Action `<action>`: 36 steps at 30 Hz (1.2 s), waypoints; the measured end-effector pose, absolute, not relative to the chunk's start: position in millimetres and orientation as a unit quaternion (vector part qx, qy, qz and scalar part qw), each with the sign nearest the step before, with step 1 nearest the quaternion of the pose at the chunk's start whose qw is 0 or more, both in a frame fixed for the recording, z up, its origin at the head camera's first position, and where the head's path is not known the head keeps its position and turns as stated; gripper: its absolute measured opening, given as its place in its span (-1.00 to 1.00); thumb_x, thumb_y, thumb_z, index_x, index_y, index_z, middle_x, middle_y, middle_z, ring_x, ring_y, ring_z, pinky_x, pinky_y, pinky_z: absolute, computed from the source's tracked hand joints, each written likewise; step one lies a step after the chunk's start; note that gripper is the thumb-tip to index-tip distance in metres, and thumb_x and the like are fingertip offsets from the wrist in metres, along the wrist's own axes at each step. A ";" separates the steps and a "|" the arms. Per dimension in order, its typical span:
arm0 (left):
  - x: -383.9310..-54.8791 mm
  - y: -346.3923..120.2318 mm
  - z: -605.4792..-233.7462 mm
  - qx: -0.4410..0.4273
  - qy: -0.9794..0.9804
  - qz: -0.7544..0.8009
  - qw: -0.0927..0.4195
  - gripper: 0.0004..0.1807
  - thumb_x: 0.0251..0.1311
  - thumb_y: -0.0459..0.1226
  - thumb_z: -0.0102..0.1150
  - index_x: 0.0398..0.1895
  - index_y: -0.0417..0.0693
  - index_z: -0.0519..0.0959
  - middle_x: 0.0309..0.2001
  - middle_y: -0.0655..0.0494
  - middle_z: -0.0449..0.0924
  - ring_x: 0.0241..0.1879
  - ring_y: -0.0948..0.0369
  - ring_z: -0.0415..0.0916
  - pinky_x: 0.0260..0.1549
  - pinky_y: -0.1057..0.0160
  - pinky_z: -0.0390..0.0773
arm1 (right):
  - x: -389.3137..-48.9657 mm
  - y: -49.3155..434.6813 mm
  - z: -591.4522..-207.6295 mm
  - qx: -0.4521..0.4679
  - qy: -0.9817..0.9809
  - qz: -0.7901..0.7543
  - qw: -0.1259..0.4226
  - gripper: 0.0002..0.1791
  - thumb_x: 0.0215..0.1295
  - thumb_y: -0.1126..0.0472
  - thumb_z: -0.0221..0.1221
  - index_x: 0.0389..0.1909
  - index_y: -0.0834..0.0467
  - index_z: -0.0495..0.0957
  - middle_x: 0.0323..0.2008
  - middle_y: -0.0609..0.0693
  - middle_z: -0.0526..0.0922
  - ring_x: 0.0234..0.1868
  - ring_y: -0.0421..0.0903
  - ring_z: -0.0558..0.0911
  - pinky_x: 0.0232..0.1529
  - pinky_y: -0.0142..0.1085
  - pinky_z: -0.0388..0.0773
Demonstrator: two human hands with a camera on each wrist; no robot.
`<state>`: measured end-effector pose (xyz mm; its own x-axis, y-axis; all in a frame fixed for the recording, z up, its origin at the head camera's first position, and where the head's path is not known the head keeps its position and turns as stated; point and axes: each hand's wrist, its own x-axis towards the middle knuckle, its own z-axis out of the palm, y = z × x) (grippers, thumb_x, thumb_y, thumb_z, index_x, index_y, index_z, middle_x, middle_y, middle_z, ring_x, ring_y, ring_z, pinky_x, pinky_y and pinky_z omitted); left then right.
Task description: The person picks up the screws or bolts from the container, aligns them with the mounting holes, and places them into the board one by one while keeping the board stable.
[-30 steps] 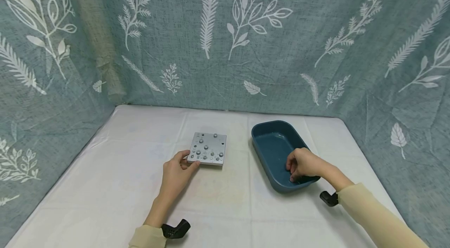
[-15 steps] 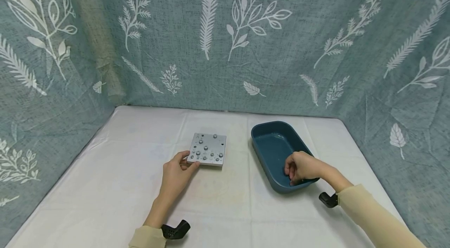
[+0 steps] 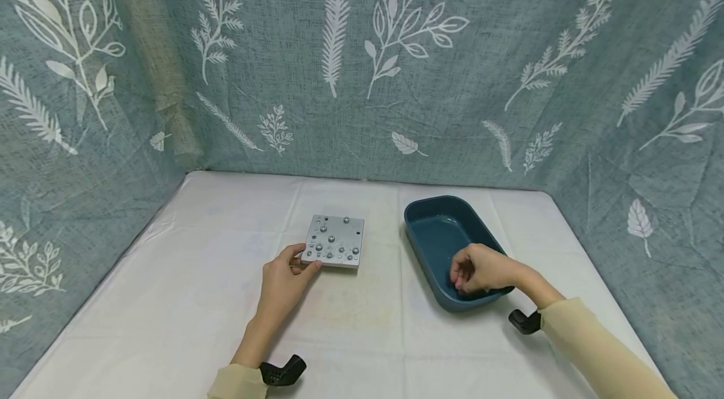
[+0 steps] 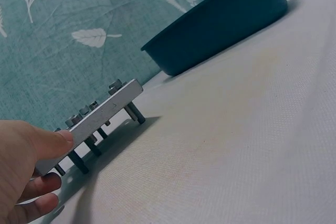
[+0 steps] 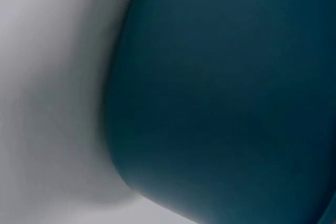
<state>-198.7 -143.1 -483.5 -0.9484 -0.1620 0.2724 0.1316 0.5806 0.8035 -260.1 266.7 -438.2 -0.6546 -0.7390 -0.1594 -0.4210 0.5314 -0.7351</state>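
My left hand (image 3: 285, 276) grips the near left corner of a square silver metal plate (image 3: 334, 243), thumb over the front edge. Several socket-head bolts stand up from its top face. Below the plate, threaded bolt shanks (image 4: 137, 113) stick out in the left wrist view, above a shadow on the cloth. My right hand (image 3: 483, 268) reaches into the near end of a dark blue plastic bin (image 3: 438, 232), fingers curled downward. I cannot tell if those fingertips pinch anything. The right wrist view is filled by the bin's outer wall (image 5: 220, 98), hiding the hand.
White cloth (image 3: 351, 336) covers the table under both plate and bin. A grey-green curtain (image 3: 351, 129) with white leaf prints hangs behind and at both sides. Black wrist cameras (image 3: 283, 371) sit below each sleeve's cuff.
My right hand has shifted slightly left inside the bin, its fingers curling and shifting. The left hand and the plate stay in place.
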 end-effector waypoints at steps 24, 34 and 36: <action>-199.4 -143.6 -484.4 0.011 -0.875 -0.457 0.161 -0.43 0.10 -0.25 0.46 0.14 -0.34 0.52 -0.24 -0.13 0.69 -0.34 0.11 0.62 -0.32 0.11 0.59 | -257.5 245.0 -431.3 -0.283 0.770 -0.552 0.149 -0.84 0.21 0.42 0.32 -0.19 0.32 0.63 -0.22 0.24 0.68 -0.21 0.17 0.68 -0.19 -0.07 0.64; -199.5 -143.5 -484.5 0.012 -0.876 -0.454 0.160 -0.43 0.10 -0.25 0.46 0.13 -0.34 0.52 -0.24 -0.14 0.69 -0.34 0.11 0.62 -0.33 0.11 0.60 | -249.7 194.2 -409.1 -0.291 0.728 -0.614 0.090 -0.85 0.25 0.41 0.30 -0.17 0.32 0.64 -0.20 0.27 0.67 -0.20 0.17 0.67 -0.14 0.03 0.61; -199.6 -143.3 -484.0 0.013 -0.876 -0.455 0.160 -0.44 0.10 -0.25 0.46 0.13 -0.34 0.52 -0.24 -0.14 0.69 -0.34 0.10 0.62 -0.32 0.11 0.60 | -250.5 180.4 -406.1 -0.297 0.722 -0.619 0.090 -0.86 0.26 0.40 0.30 -0.17 0.32 0.65 -0.20 0.28 0.67 -0.19 0.16 0.67 -0.15 -0.01 0.62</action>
<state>-199.6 -143.3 -484.0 -0.9485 -0.1680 0.2686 0.1228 0.5865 0.8006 -250.5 180.4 -406.1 -0.8078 -0.5397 0.2369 -0.3165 0.0581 -0.9468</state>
